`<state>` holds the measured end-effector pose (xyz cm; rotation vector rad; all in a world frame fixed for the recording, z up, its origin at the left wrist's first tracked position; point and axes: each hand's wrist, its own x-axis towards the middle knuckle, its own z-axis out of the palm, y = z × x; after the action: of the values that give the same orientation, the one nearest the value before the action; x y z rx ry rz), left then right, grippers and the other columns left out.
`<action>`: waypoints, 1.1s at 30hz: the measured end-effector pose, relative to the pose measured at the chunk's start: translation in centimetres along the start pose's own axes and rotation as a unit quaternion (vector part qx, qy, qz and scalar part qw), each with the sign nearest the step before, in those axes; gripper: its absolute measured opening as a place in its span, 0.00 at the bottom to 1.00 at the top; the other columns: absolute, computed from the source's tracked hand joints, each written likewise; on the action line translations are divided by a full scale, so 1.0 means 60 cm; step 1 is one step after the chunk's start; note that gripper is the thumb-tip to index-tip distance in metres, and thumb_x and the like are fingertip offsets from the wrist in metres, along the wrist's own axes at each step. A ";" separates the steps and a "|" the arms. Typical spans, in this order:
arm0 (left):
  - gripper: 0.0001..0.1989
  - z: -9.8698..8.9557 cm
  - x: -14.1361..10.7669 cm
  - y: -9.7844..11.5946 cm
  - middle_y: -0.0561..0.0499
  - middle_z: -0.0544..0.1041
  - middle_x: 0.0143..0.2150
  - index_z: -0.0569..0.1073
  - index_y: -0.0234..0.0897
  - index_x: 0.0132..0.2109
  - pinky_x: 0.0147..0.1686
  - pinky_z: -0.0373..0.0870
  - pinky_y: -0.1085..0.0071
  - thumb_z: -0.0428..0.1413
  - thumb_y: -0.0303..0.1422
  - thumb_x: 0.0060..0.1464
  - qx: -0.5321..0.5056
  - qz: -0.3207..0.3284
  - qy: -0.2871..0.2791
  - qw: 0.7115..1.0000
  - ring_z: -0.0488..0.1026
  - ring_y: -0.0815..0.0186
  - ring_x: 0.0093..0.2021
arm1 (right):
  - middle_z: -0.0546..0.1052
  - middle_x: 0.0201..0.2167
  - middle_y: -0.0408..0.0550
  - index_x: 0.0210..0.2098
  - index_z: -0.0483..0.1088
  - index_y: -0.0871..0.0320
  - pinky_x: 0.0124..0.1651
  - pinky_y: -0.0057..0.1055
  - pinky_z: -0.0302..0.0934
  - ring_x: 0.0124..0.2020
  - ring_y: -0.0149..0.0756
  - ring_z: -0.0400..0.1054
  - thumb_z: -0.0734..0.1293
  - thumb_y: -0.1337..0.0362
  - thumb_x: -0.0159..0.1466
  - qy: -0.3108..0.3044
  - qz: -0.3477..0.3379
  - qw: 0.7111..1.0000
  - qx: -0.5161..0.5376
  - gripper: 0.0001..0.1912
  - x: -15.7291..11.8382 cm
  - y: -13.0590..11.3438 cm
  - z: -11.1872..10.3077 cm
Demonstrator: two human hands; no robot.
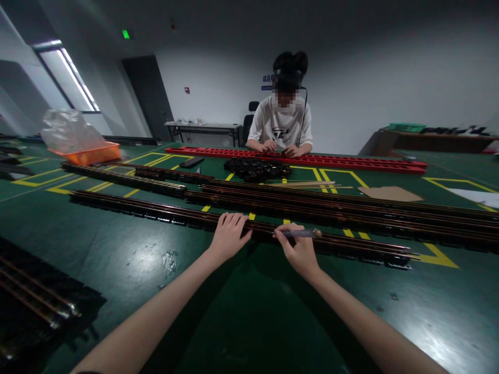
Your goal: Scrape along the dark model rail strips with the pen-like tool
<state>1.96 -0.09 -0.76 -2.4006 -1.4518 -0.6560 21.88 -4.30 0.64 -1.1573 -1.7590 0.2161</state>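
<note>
In front of me a long black strip with copper-coloured rods [156, 210] lies across the table. My left hand [230, 236] rests on it near the middle, fingers stretched over the far side and thumb apart on the near side. To the right, my right hand [299, 249] is closed around a slim pen-like tool [300, 234] with a see-through purplish handle and a brass-coloured knob at its end. Its tip points left, close to the strip; whether it touches cannot be made out. Bare rod ends [409, 254] stick out at the strip's right end.
More rodded strips [351, 210] lie just beyond. A pile of black parts [255, 169], thin sticks [307, 184], cardboard [390, 194], a phone [191, 162], a red rack [351, 162] and an orange basket [89, 154] sit farther back. Another person [280, 122] works opposite.
</note>
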 end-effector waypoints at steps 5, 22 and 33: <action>0.15 0.000 0.000 -0.001 0.47 0.73 0.49 0.68 0.36 0.50 0.57 0.53 0.57 0.47 0.36 0.59 -0.007 -0.001 -0.002 1.000 0.66 0.58 0.52 | 0.76 0.29 0.46 0.29 0.70 0.56 0.41 0.36 0.57 0.35 0.38 0.68 0.61 0.62 0.62 -0.015 -0.009 1.000 -0.013 0.09 0.000 0.000 0.000; 0.14 -0.002 -0.001 0.000 0.47 0.74 0.49 0.68 0.37 0.50 0.56 0.56 0.58 0.47 0.36 0.59 0.002 0.007 -0.003 1.000 0.67 0.58 0.51 | 0.76 0.29 0.46 0.29 0.70 0.56 0.41 0.36 0.57 0.35 0.38 0.68 0.60 0.62 0.63 -0.017 -0.013 1.000 -0.019 0.09 0.000 -0.001 0.000; 0.15 -0.001 -0.002 -0.002 0.47 0.74 0.48 0.68 0.37 0.50 0.55 0.57 0.58 0.47 0.36 0.59 0.009 0.015 0.007 1.000 0.67 0.58 0.50 | 0.76 0.29 0.46 0.29 0.69 0.56 0.40 0.35 0.57 0.34 0.38 0.68 0.61 0.62 0.62 -0.009 -0.022 0.999 -0.022 0.08 0.000 0.001 0.001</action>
<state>1.78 -0.13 -0.78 -2.3947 -1.4078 -0.6499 21.86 -4.23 0.57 -1.1495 -1.8116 0.1637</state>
